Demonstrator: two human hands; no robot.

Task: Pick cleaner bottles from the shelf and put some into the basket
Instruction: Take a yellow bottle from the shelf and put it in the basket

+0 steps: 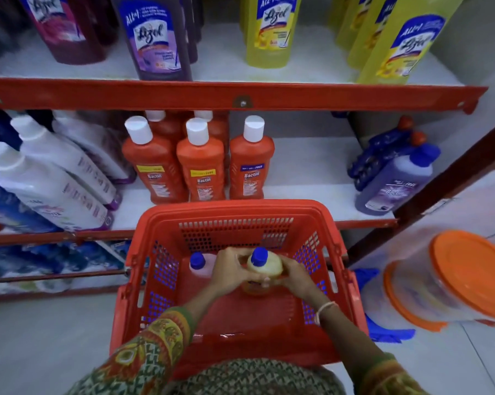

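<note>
A red plastic basket (235, 215) stands on the floor in front of the shelves. Inside it, both hands grip a pale yellow cleaner bottle (266, 266) with a blue cap, held upright near the basket's floor. My left hand (232, 272) wraps its left side, my right hand (293, 276) its right side. A pink bottle (202, 270) with a blue cap stands in the basket just left of my left hand. Orange Bactin bottles (202, 166) with white caps line the lower shelf right behind the basket.
Purple and yellow Lizol bottles (158, 38) fill the upper shelf above a red shelf edge (240, 95). White bottles (55, 178) lean at the left, a lilac bottle (394, 183) at the right. Orange-lidded tubs (451, 283) stand to the basket's right.
</note>
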